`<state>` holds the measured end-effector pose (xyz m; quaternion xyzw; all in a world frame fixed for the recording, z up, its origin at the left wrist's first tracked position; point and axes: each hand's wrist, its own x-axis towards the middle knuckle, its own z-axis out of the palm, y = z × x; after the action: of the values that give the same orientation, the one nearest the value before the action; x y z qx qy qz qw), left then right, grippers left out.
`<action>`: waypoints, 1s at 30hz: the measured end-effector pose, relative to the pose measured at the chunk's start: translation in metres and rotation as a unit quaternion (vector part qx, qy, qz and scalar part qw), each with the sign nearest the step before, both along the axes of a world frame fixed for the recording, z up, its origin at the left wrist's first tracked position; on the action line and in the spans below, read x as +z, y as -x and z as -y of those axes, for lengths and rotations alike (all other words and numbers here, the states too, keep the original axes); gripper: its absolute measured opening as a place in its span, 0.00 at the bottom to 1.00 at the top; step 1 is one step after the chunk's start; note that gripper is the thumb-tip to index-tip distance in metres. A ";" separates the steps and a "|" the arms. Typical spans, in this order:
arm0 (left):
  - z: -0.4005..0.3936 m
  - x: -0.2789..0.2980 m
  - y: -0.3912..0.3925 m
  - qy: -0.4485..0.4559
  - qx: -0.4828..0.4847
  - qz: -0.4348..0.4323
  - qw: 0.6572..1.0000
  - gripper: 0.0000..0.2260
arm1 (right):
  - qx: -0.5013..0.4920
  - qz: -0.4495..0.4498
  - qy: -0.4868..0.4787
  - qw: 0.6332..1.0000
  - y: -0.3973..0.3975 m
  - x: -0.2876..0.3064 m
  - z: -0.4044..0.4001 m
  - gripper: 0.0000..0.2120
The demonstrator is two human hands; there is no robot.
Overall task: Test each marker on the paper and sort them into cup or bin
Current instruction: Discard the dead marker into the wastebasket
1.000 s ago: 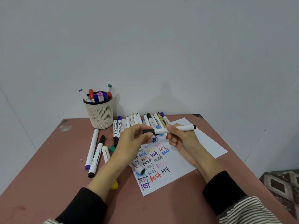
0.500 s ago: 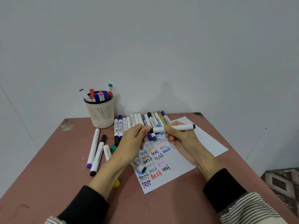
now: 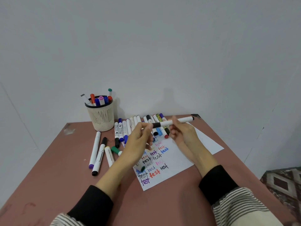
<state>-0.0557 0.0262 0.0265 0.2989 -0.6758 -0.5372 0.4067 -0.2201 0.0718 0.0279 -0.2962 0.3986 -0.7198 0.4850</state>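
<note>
Now the right hand (image 3: 182, 132) is gripping a white-barrelled, black-capped marker (image 3: 173, 122) above the white scribbled paper (image 3: 175, 162), while the left hand (image 3: 140, 139) is pinching its cap; pulling straight along the barrel should keep ink off fingers.

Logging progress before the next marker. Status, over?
Right hand grips white marker by barrel. Left hand pinches its black cap, still on. Paper below, nothing in the way.

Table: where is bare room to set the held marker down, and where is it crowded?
Bare table left of the three loose markers, and the white paper right of the right hand. Crowded: the marker row beside the cup.
</note>
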 end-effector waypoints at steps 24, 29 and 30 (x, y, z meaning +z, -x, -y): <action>-0.142 -0.053 0.214 0.360 -0.060 0.412 0.835 0.25 | -0.298 0.058 -0.332 0.893 0.222 -0.196 -0.223 0.05; -0.142 -0.056 0.218 0.371 -0.060 0.431 0.820 0.22 | -0.298 0.039 -0.426 0.853 0.217 -0.260 -0.245 0.07; -0.142 -0.056 0.217 0.371 -0.057 0.429 0.822 0.22 | -0.297 0.041 -0.441 0.846 0.216 -0.271 -0.247 0.05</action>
<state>-0.2729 0.1681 -0.0293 0.2867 -0.9460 -0.0859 0.1247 -0.4363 0.3189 -0.2436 0.1115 0.7230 -0.5890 0.3433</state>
